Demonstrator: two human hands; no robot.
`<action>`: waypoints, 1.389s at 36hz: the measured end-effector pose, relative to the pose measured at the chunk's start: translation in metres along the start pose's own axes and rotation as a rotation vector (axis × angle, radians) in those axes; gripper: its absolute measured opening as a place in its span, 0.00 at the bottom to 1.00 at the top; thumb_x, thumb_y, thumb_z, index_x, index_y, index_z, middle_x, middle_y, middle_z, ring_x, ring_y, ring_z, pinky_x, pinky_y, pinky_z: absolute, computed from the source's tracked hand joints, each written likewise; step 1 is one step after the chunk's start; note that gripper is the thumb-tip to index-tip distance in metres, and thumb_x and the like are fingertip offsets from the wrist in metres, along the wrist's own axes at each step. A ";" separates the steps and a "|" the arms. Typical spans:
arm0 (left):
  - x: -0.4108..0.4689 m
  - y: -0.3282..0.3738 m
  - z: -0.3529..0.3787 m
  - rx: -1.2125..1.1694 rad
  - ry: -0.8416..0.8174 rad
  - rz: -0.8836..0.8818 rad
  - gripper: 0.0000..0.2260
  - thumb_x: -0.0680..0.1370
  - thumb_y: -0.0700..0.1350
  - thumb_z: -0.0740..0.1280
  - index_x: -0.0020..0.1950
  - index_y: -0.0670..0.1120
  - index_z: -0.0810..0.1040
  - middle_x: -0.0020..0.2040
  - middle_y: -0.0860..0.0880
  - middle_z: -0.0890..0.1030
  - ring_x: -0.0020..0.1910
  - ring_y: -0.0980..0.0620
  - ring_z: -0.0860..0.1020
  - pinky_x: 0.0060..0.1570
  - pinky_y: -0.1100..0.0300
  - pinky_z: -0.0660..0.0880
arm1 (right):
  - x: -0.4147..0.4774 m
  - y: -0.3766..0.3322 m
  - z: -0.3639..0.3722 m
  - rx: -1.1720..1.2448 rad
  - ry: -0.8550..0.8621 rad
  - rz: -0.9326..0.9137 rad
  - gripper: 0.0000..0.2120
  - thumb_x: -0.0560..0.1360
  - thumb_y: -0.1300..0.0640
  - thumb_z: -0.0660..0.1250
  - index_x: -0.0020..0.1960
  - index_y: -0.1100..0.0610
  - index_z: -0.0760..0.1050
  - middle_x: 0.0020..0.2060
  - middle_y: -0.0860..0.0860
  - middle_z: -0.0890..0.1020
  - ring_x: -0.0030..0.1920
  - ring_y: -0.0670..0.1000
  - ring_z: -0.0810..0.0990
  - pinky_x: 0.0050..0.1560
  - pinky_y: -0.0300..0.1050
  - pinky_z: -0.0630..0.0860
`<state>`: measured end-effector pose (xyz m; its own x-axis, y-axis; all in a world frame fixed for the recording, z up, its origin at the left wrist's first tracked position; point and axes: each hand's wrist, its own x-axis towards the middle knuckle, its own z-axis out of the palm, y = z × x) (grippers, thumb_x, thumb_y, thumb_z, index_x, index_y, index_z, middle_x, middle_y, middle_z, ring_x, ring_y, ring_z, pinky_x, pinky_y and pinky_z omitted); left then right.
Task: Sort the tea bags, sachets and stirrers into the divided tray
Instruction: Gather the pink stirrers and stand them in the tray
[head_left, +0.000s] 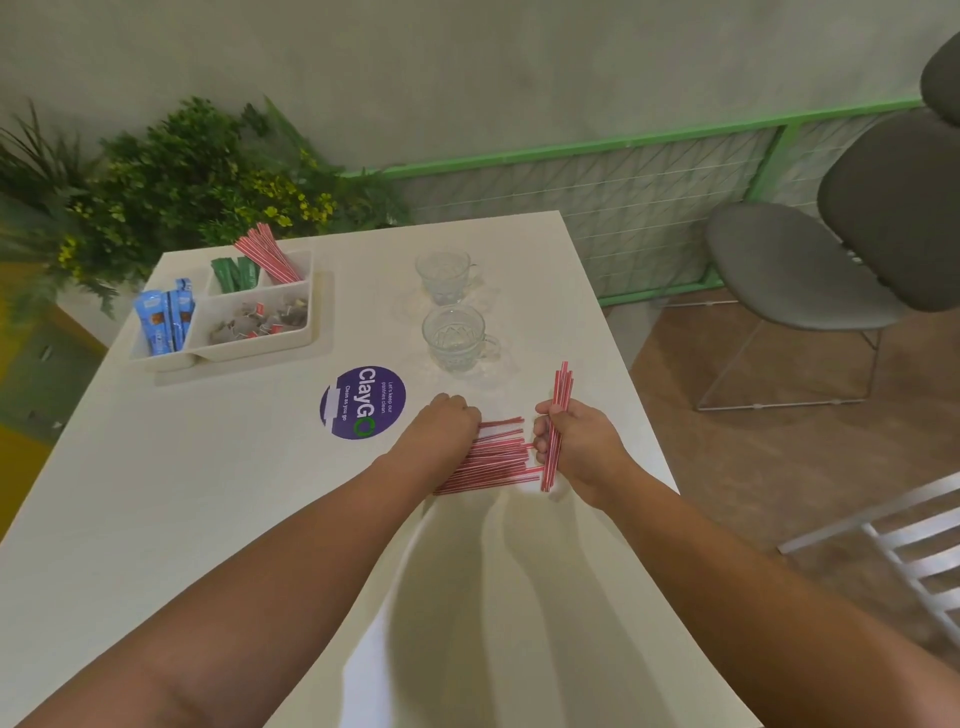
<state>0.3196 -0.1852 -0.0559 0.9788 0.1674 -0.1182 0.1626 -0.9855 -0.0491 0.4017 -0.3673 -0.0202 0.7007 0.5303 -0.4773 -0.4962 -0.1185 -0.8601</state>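
Observation:
A flat row of red-and-white stirrers lies on the white table near its right edge. My left hand rests palm-down on their left ends, fingers curled. My right hand grips an upright bundle of stirrers. At the far left stands the white divided tray. Blue sachets fill its left compartment, green sachets the back one, more stirrers lean in the back right one, and tea bags lie in the front one.
Two clear glass cups stand mid-table beyond my hands. A purple round sticker is on the tabletop. Green plants sit behind the tray. Grey chairs stand right of the table edge.

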 end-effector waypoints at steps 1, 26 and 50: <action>-0.001 -0.001 -0.002 -0.043 0.012 -0.030 0.11 0.79 0.38 0.60 0.59 0.45 0.77 0.52 0.46 0.77 0.51 0.47 0.74 0.52 0.54 0.73 | 0.000 0.000 0.001 -0.001 0.003 -0.008 0.11 0.84 0.59 0.56 0.57 0.63 0.74 0.35 0.56 0.77 0.32 0.50 0.74 0.37 0.45 0.76; -0.044 -0.098 -0.082 -1.011 0.626 -0.557 0.09 0.79 0.47 0.68 0.56 0.49 0.85 0.41 0.50 0.86 0.38 0.53 0.82 0.42 0.59 0.78 | 0.039 -0.048 0.219 0.163 -0.059 -0.138 0.12 0.84 0.61 0.57 0.55 0.60 0.79 0.54 0.58 0.84 0.57 0.55 0.83 0.60 0.50 0.79; 0.077 -0.395 -0.105 -1.215 0.520 -0.382 0.04 0.75 0.39 0.74 0.49 0.44 0.86 0.41 0.45 0.86 0.41 0.49 0.86 0.48 0.51 0.83 | 0.241 -0.130 0.400 -0.080 -0.342 -0.339 0.15 0.84 0.62 0.52 0.59 0.66 0.76 0.58 0.67 0.80 0.59 0.62 0.80 0.63 0.55 0.77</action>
<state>0.3435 0.2134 0.0582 0.7391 0.6660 0.1009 0.1717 -0.3312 0.9278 0.4302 0.1115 0.0485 0.6006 0.7941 -0.0933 -0.2194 0.0515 -0.9743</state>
